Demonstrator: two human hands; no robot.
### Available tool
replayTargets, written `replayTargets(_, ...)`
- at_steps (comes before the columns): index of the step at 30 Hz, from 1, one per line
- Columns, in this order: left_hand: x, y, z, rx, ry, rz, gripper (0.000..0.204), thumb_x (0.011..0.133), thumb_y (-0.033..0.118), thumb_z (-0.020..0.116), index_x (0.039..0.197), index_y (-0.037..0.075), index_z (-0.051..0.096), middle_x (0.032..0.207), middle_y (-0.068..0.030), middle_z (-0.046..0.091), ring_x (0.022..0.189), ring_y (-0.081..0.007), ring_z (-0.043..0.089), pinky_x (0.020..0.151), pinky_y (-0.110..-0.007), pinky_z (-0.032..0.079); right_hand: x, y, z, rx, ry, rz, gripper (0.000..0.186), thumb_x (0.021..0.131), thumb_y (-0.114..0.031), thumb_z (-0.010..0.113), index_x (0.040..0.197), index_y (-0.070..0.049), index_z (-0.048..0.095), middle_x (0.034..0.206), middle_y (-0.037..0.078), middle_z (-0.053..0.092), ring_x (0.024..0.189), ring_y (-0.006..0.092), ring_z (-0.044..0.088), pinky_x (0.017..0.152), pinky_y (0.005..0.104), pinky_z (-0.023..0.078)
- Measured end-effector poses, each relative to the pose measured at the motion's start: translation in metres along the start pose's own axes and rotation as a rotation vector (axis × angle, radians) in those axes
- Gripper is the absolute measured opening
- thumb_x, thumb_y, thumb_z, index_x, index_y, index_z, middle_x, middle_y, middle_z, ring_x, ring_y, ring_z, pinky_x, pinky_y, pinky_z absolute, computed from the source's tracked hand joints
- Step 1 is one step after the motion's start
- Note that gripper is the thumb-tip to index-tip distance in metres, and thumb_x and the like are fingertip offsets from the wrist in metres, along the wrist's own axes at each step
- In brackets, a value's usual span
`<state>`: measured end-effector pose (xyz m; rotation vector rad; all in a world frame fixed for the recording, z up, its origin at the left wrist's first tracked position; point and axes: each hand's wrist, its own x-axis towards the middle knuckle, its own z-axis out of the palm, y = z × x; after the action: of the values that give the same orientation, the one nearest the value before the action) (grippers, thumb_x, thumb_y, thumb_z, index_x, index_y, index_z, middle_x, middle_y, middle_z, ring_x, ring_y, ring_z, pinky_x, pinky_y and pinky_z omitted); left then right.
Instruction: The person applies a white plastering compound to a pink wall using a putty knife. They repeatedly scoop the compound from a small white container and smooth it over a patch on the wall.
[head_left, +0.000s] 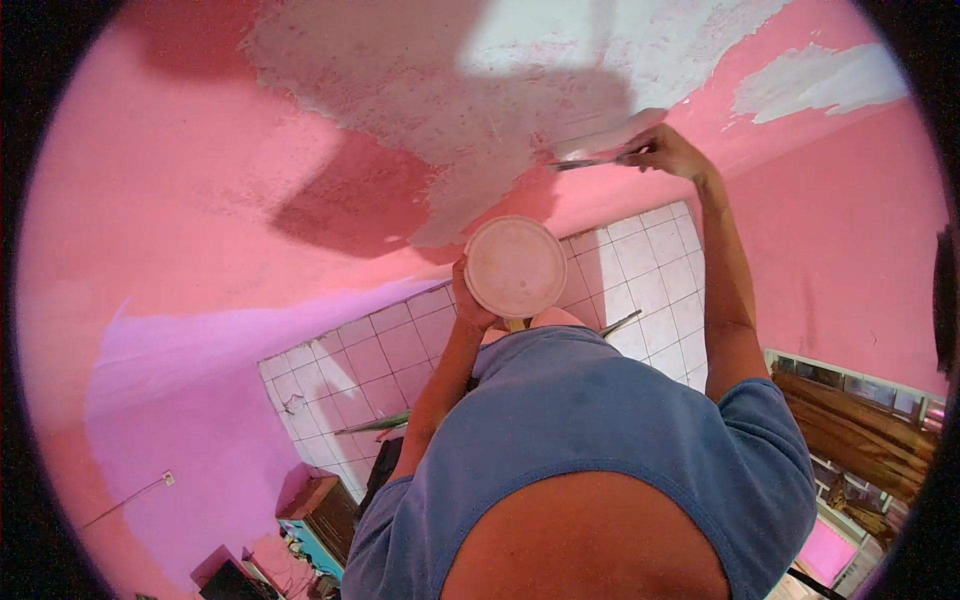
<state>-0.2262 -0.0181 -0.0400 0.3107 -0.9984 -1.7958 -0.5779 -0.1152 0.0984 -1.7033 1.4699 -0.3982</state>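
In my right hand, raised at the right, is a putty knife seen nearly edge-on. Its thin blade points left and lies at the lower edge of a grey-white plaster patch on the pink wall; whether it presses on the surface I cannot tell. My left hand grips the left side of a round, pale tub in front of my body. A flat disc-like face of the tub shows; its contents, if any, cannot be made out.
White tiles cover a band beyond my body. Another plaster patch lies at the upper right. A brown cabinet with cluttered items stands lower left, near a wall socket. Wooden boards cross a window-like frame at right.
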Motion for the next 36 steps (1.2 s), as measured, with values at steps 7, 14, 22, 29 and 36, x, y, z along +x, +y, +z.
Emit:
replayTargets(7, 0.007, 0.011, 0.021, -0.281, 0.366, -0.297, 0.075, 0.065, 0.039, 0.063, 0.128, 0.008, 0.038, 0.125, -0.0143, 0.047, 0.113, -0.0298, 0.048, 0.092, -0.047, 0.041, 0.024, 0.043, 0.018, 0.012, 0.14, -0.101, 0.016, 0.074, -0.007, 0.065, 0.089, -0.002, 0.068, 0.076, 0.006, 0.067, 0.061, 0.0122, 0.058, 0.054, 0.0272, 0.048)
replayTargets(14, 0.011, 0.024, 0.029, -0.261, 0.463, -0.312, 0.098, 0.045, 0.026, 0.087, 0.125, 0.005, 0.034, 0.122, -0.0141, 0.047, 0.111, -0.0259, 0.049, 0.092, -0.041, 0.041, -0.058, -0.009, 0.015, -0.003, 0.068, 0.102, 0.018, 0.078, -0.007, 0.065, 0.095, 0.0, 0.065, 0.082, 0.004, 0.065, 0.069, 0.0096, 0.057, 0.062, 0.0244, 0.047)
replayTargets(22, 0.033, 0.023, 0.038, 0.042, 0.151, -0.206, 0.096, 0.046, 0.031, 0.086, 0.125, 0.006, 0.038, 0.122, -0.0127, 0.049, 0.113, -0.0255, 0.047, 0.096, -0.041, 0.036, -0.092, -0.054, 0.03, -0.69, 0.078, -0.213, 0.027, 0.072, -0.012, 0.068, 0.099, -0.009, 0.064, 0.09, 0.004, 0.063, 0.087, 0.0202, 0.058, 0.087, 0.0358, 0.041)
replayTargets(29, 0.064, 0.029, 0.04, -0.6, 0.27, -0.663, 0.082, 0.06, 0.032, 0.079, 0.128, 0.008, 0.039, 0.126, -0.01, 0.049, 0.117, -0.0206, 0.045, 0.099, -0.04, 0.036, -0.095, -0.052, 0.011, -0.782, 0.035, -0.273, 0.027, 0.073, -0.012, 0.067, 0.1, -0.014, 0.065, 0.094, 0.001, 0.064, 0.095, 0.019, 0.055, 0.101, 0.0465, 0.023)
replayTargets(36, 0.069, 0.008, 0.023, -0.222, -0.297, -0.235, 0.076, 0.063, 0.035, 0.075, 0.127, 0.01, 0.042, 0.125, -0.0075, 0.051, 0.117, -0.0197, 0.045, 0.103, -0.038, 0.03, -0.09, -0.042, 0.01, -0.814, -0.065, -0.22, 0.028, 0.074, -0.012, 0.067, 0.102, -0.015, 0.064, 0.098, 0.0, 0.063, 0.098, 0.0204, 0.053, 0.102, 0.0463, 0.023)
